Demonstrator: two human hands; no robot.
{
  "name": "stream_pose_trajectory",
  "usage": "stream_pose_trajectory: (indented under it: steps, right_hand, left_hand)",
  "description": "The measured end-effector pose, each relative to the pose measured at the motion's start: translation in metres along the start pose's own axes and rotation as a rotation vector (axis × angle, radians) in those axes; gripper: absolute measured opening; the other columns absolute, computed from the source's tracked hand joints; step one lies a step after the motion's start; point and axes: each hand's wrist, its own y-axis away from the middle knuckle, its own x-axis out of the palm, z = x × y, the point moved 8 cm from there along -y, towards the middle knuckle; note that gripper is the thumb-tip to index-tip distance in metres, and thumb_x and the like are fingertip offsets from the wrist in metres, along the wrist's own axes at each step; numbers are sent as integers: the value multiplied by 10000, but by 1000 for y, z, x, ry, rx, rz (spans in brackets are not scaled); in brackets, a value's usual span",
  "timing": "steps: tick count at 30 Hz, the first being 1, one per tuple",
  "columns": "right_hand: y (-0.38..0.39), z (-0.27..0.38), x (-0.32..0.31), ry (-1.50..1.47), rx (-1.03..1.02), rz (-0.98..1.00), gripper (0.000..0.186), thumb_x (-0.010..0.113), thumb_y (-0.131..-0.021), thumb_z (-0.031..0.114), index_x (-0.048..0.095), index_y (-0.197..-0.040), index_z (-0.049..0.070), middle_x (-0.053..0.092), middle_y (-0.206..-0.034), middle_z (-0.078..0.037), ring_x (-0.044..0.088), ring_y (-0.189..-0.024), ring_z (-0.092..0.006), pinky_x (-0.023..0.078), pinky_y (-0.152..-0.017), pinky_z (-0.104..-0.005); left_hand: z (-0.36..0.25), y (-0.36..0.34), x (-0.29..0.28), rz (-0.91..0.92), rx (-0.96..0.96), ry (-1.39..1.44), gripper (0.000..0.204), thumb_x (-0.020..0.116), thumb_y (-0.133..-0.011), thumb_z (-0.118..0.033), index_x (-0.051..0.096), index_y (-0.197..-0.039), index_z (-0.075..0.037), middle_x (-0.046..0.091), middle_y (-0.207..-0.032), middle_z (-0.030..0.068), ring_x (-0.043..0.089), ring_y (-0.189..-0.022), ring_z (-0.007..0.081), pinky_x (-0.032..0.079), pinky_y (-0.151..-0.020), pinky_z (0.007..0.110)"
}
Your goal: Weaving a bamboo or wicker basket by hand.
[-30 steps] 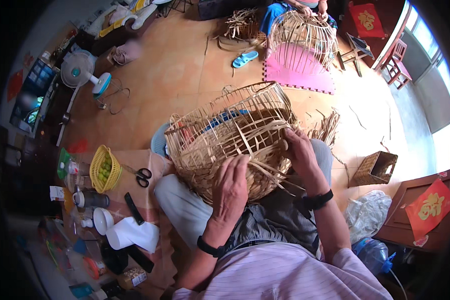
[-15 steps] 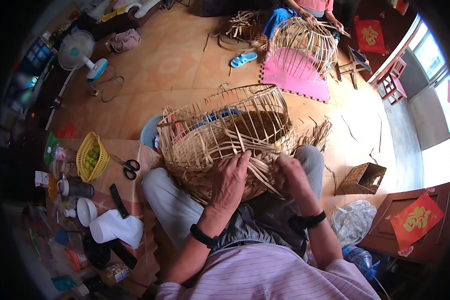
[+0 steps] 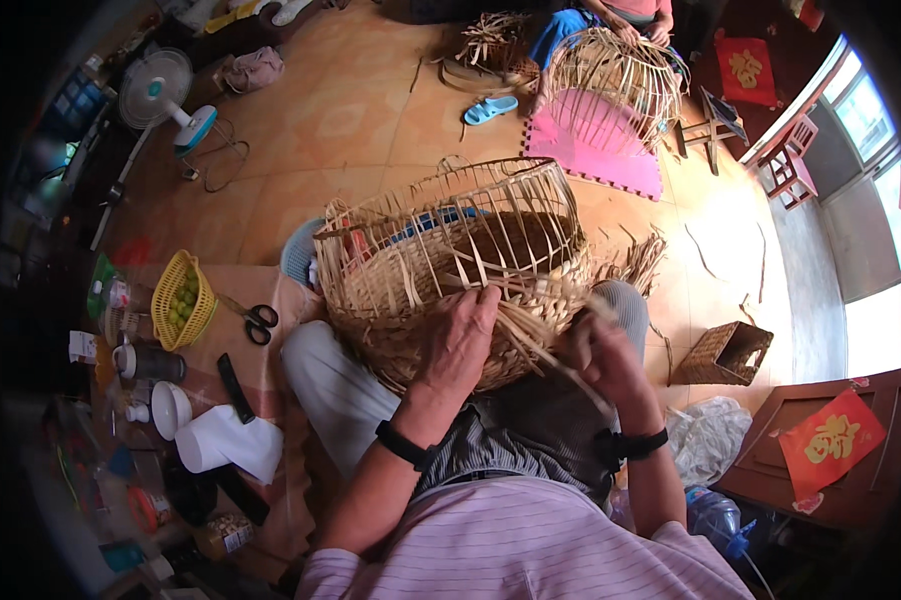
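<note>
My left hand [image 3: 460, 335] is resting against the woven basket [image 3: 370, 305], its fingers lying close together; my right hand [image 3: 610, 355] is curling and blurring beside the loose strips [image 3: 530, 335]; I cannot tell if either is pinching one; the basket is leaning over my lap [image 3: 510, 425]; beyond it, a pink mat [image 3: 575, 155] is lying.

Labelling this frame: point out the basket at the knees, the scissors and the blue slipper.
Basket [image 3: 415, 281], head view: on the woven wall.
Scissors [image 3: 252, 320], head view: on the black handles.
Blue slipper [image 3: 489, 110], head view: on the upper side.
</note>
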Motion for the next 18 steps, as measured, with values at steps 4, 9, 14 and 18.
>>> stream_pose_trajectory:
  steps: [4,9,14,18]
  right_hand:
    - [-11,28,-37,-696,-261,-9,440,445,-1119,480,628,-1172,84,702,-963,-66,485,-520,-99,456,-512,-246]
    - [9,31,-26,-401,-51,114,554,490,-1099,502,611,-1350,23,729,-1143,-105,641,-686,-149,548,-662,-282]
    - [20,12,-3,455,73,-133,611,672,-1018,449,584,-1399,-19,716,-1223,-124,692,-1048,-172,553,-887,-302]
    - [4,1,35,372,66,-110,552,627,-1059,416,563,-1401,-13,708,-1209,-113,692,-1065,-158,584,-847,-292]
  left_hand:
    - [-1,0,-4,25,20,-38,230,553,-937,18,663,-1134,-26,712,-948,191,718,-859,383,575,-714,433]
    - [3,-1,-6,-19,7,3,258,570,-922,38,674,-1148,-30,727,-980,196,731,-880,375,588,-721,425]
    - [2,-1,-6,-29,10,37,323,577,-916,49,680,-1209,-37,724,-989,213,729,-893,392,589,-734,435]
    - [4,-2,-8,-5,-32,83,314,568,-925,44,678,-1208,-34,721,-989,220,723,-901,408,585,-751,446]
